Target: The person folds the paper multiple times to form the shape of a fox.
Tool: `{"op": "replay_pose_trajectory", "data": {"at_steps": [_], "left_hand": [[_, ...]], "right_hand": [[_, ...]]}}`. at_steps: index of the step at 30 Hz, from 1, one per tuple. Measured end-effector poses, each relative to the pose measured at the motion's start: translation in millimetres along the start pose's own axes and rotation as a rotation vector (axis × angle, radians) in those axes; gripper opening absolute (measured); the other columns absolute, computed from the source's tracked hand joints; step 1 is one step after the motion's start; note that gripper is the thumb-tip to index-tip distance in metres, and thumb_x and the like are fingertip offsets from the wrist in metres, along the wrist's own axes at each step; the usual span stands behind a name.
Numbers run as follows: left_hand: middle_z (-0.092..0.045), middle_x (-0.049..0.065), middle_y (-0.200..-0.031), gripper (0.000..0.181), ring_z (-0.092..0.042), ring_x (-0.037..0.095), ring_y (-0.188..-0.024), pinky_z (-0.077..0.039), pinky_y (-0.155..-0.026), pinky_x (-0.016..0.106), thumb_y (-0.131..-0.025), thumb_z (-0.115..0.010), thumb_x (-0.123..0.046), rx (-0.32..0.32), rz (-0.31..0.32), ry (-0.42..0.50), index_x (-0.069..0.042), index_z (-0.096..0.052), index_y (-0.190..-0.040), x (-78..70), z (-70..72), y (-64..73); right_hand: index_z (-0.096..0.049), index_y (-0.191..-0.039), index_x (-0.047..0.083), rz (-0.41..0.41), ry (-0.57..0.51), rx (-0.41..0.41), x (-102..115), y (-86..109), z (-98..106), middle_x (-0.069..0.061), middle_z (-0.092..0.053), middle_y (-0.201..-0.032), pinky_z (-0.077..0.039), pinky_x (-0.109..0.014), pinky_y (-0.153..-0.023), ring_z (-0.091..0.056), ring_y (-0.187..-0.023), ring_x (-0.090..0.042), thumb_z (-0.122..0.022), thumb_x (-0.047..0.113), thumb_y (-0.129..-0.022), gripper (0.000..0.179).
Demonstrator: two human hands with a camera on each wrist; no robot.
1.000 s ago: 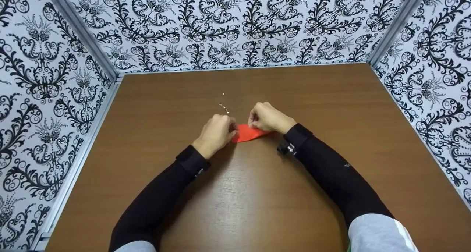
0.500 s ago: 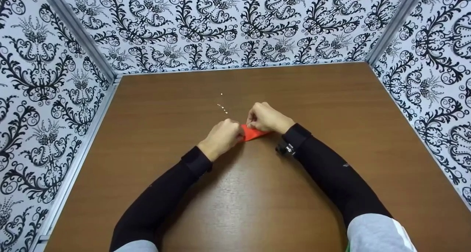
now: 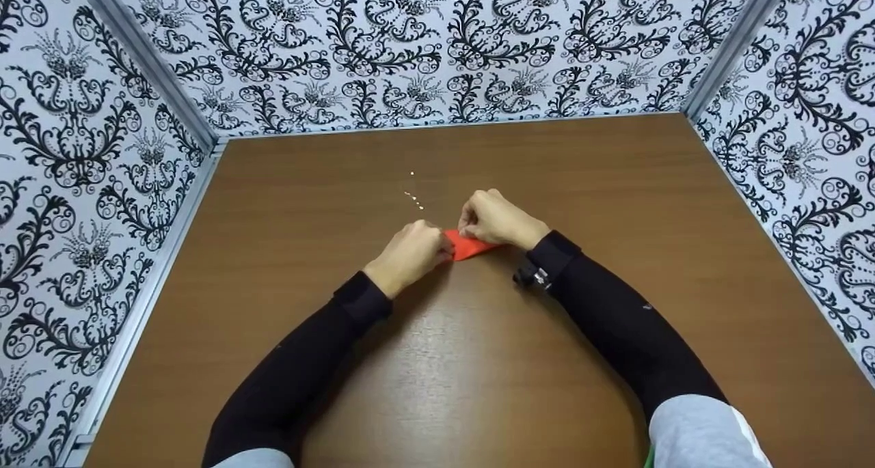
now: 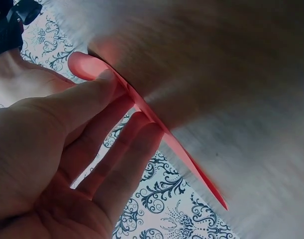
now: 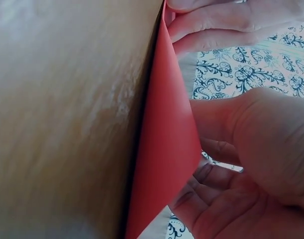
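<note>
A folded sheet of red paper (image 3: 472,244) lies on the brown table between both hands in the head view. My left hand (image 3: 410,249) pinches its left end; in the left wrist view the thumb presses near a rounded fold and the fingers meet the long edge of the paper (image 4: 184,154). On the far side of the sheet, my right hand (image 3: 502,221) holds the edge between thumb and fingers. The right wrist view has the paper (image 5: 164,134) as a slanted flap tapering to a corner, with its lower end cut off by the frame.
Several tiny white bits (image 3: 414,198) lie on the wooden table (image 3: 581,167) beyond the left hand. Patterned black-and-white panels (image 3: 383,51) with metal posts stand at the back and both sides. A small black camera (image 3: 530,277) hangs at the right wrist.
Over the first half second my left hand slid right along the paper, covering more of its left end. Since then it has barely moved. My right hand stays in place.
</note>
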State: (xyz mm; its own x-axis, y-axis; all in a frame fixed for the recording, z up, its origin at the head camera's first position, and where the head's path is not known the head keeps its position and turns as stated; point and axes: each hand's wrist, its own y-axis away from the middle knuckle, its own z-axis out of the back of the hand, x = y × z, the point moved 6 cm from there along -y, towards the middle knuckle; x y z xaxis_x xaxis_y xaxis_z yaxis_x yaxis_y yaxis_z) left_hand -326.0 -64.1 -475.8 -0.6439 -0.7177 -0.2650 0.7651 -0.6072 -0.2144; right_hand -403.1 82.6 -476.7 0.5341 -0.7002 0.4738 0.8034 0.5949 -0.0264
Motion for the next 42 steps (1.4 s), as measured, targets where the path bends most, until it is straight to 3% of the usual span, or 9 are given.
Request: {"op": "replay_pose_trajectory", "data": {"at_steps": [11, 15, 21, 28, 34, 42], "left_hand": [[-0.091, 0.008, -0.103, 0.006, -0.087, 0.031, -0.098, -0.072, -0.089, 0.049, -0.101, -0.093, -0.017, 0.01, 0.029, 0.024, -0.013, -0.095, -0.105, 5.9, -0.3, -1.6], [-0.091, 0.005, -0.099, 0.005, -0.086, 0.03, -0.095, -0.071, -0.087, 0.05, -0.1, -0.094, -0.017, 0.009, 0.022, 0.029, -0.013, -0.094, -0.099, 6.8, -0.2, -1.5], [-0.087, 0.006, -0.09, 0.011, -0.084, 0.028, -0.086, -0.07, -0.078, 0.048, -0.098, -0.095, -0.014, -0.011, -0.002, 0.013, -0.011, -0.09, -0.088, 6.9, 0.6, -1.1], [-0.086, 0.01, -0.088, 0.013, -0.083, 0.029, -0.084, -0.07, -0.076, 0.049, -0.098, -0.095, -0.013, -0.013, -0.001, 0.009, -0.009, -0.089, -0.087, 6.3, 0.1, -1.1], [-0.086, 0.008, -0.088, 0.009, -0.083, 0.029, -0.085, -0.07, -0.078, 0.051, -0.096, -0.095, -0.011, -0.016, -0.001, 0.009, -0.011, -0.091, -0.087, 6.9, 0.3, -1.9], [-0.086, 0.008, -0.088, 0.007, -0.083, 0.03, -0.084, -0.07, -0.077, 0.05, -0.096, -0.095, -0.012, -0.018, -0.004, 0.034, -0.011, -0.092, -0.09, 7.4, 0.1, -1.4]], "right_hand": [[-0.09, -0.095, 0.011, 0.024, 0.006, -0.078, 6.0, 14.9, 8.7, -0.005, -0.087, -0.094, -0.061, -0.041, -0.087, -0.076, -0.091, -0.027, -0.086, 0.009, -0.097, 0.006], [-0.089, -0.092, 0.009, 0.054, 0.026, -0.103, 16.3, 24.2, 13.2, -0.009, -0.082, -0.095, -0.06, -0.044, -0.086, -0.073, -0.093, -0.029, -0.086, 0.007, -0.096, 0.005], [-0.086, -0.085, 0.005, 0.147, 0.086, -0.075, 30.5, 33.7, 6.1, -0.012, -0.077, -0.094, -0.062, -0.046, -0.082, -0.073, -0.091, -0.031, -0.084, 0.002, -0.094, 0.01], [-0.087, -0.083, 0.005, 0.173, 0.132, -0.064, 31.4, 36.2, -4.0, -0.013, -0.078, -0.092, -0.063, -0.055, -0.095, -0.074, -0.094, -0.039, -0.086, 0.001, -0.09, 0.008], [-0.091, -0.085, 0.008, 0.128, 0.066, -0.022, 28.2, 33.8, -9.5, -0.011, -0.083, -0.091, -0.066, -0.048, -0.082, -0.079, -0.089, -0.032, -0.09, 0.006, -0.091, 0.006], [-0.088, -0.081, 0.01, 0.071, 0.007, 0.004, 24.7, 31.6, -10.6, -0.003, -0.084, -0.083, -0.058, -0.034, -0.074, -0.069, -0.078, -0.017, -0.093, 0.008, -0.093, 0.013]]}}
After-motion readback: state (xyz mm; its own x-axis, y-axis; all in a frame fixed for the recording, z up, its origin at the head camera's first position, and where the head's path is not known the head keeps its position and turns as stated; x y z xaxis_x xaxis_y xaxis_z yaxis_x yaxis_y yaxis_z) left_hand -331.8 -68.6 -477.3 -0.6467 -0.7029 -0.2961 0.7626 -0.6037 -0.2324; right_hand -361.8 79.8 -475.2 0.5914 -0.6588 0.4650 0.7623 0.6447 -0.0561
